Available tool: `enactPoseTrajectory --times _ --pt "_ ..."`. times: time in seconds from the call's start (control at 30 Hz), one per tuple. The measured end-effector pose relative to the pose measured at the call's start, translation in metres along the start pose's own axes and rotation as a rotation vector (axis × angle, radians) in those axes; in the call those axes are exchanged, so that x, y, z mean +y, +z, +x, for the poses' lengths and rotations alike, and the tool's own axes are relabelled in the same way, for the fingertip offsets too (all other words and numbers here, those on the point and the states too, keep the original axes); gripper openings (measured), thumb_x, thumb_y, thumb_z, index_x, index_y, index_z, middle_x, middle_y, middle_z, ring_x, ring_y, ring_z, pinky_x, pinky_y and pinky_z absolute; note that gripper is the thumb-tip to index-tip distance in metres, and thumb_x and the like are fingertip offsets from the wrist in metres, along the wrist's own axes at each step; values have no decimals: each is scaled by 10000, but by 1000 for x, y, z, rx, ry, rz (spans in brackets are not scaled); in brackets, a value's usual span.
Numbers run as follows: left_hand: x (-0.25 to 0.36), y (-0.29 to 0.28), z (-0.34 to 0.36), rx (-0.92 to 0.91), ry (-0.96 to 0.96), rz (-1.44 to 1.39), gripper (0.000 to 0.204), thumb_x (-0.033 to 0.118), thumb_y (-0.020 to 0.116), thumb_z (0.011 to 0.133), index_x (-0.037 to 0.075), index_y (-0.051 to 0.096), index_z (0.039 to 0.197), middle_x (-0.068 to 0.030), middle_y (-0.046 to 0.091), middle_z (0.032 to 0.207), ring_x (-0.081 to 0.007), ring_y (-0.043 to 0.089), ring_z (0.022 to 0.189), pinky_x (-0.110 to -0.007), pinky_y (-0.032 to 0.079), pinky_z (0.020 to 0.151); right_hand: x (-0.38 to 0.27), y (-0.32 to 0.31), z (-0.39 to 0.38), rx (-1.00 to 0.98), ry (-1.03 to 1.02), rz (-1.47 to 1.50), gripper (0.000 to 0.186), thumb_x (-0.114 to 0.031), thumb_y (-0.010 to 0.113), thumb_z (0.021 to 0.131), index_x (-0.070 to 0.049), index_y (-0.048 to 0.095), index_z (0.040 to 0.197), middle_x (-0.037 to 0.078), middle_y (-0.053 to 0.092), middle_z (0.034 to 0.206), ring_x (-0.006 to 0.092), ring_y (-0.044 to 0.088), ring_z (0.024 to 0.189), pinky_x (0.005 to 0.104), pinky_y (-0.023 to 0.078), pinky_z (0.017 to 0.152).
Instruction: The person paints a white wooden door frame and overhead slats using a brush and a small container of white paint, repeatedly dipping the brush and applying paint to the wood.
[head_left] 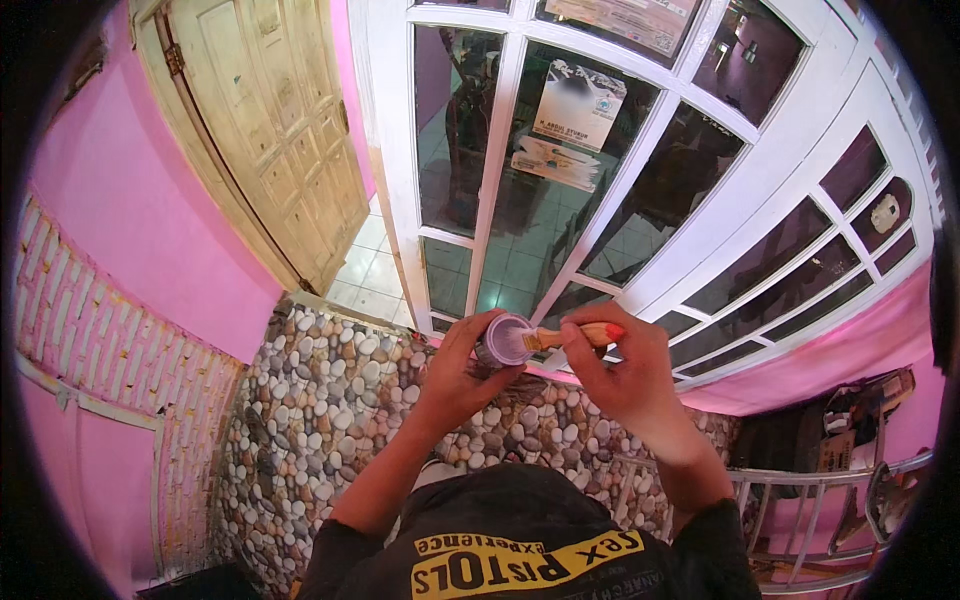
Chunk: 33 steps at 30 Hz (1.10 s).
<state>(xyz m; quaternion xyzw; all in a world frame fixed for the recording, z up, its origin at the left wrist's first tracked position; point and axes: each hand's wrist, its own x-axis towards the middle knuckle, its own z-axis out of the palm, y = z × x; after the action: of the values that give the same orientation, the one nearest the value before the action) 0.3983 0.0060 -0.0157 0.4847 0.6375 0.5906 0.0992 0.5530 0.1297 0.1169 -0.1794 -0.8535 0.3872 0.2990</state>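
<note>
My left hand (pixel 462 372) is wrapped round a small cup of pale lilac-white paint (pixel 507 341), its mouth tipped toward me. In my right hand (pixel 622 372) I grip a paintbrush (pixel 575 335) by its wooden, red-tipped handle. The bristles reach over the rim into the cup and look wet with paint. Both hands are close together at chest height, in front of a white-framed glass window (pixel 480 190). My palm and fingers hide most of the cup's outside.
A worn yellowish wooden door (pixel 265 130) stands open on the left, beside pink walls (pixel 150 200). Pebble-patterned flooring (pixel 330 400) lies below me. To the right are a metal railing (pixel 810 480) and a shelf with clutter (pixel 850 420).
</note>
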Motion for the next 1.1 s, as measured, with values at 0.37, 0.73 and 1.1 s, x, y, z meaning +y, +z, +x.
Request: enactPoseTrajectory --times 0.37,0.73,1.1 --pt "-8 -15 1 -24 25 19 678 144 857 780 34 533 1365 -145 605 1290 -281 591 1195 -387 455 1034 -4 20 16 -43 37 -55 147 -141 700 925 -11 663 983 139 691 758 230 692 630 331 513 576" --pt "-27 -34 17 -32 79 -66 668 130 843 775 41 538 1363 -152 597 1297 -322 587 1194 -416 468 1020 12 35 32 105 169 208 119 -100 634 979 14 648 1011 84 698 792 138 687 653 258 525 568" --pt "-50 -49 46 -62 108 -37 646 123 851 789 19 542 1347 -156 614 1277 -281 613 1177 -389 478 1008 81 44 33 318 534 792 266 -239 556 1034 18 610 1076 137 685 807 197 631 589 309 516 560"
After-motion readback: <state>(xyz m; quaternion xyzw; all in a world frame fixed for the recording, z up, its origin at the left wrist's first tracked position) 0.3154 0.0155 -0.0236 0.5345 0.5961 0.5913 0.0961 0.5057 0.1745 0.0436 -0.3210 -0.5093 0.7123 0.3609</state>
